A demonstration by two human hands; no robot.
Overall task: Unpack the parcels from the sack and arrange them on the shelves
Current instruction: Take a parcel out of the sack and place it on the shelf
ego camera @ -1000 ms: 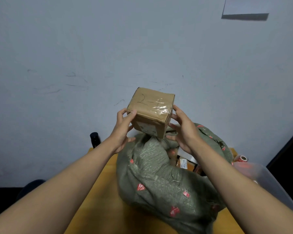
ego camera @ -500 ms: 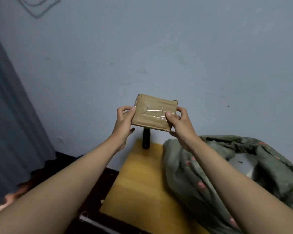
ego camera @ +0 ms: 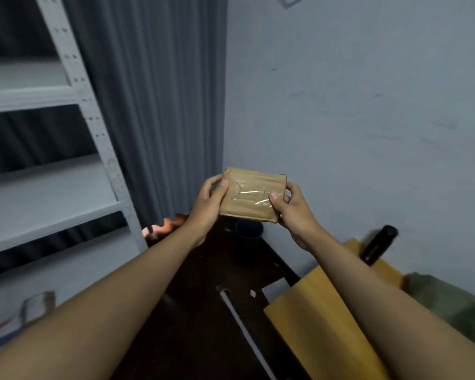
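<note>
A small brown cardboard parcel (ego camera: 251, 194), taped over and marked with pen strokes, is held up in front of me. My left hand (ego camera: 207, 205) grips its left edge with the thumb on top. My right hand (ego camera: 292, 211) grips its right edge the same way. The green sack (ego camera: 450, 303) lies at the far right on the yellow table (ego camera: 313, 319), mostly out of frame. White metal shelves (ego camera: 52, 215) stand at the left, with a bare board about level with the parcel.
A grey curtain (ego camera: 159, 105) hangs between the shelves and the pale wall. A black cylinder (ego camera: 379, 244) stands at the table's back corner. The dark floor holds a white rod (ego camera: 244, 330). Small items (ego camera: 36, 305) sit on the lowest shelf at left.
My view has swung left from the sack and table toward the shelves. Both hands still hold the parcel, which has tipped so its broad top faces me.
</note>
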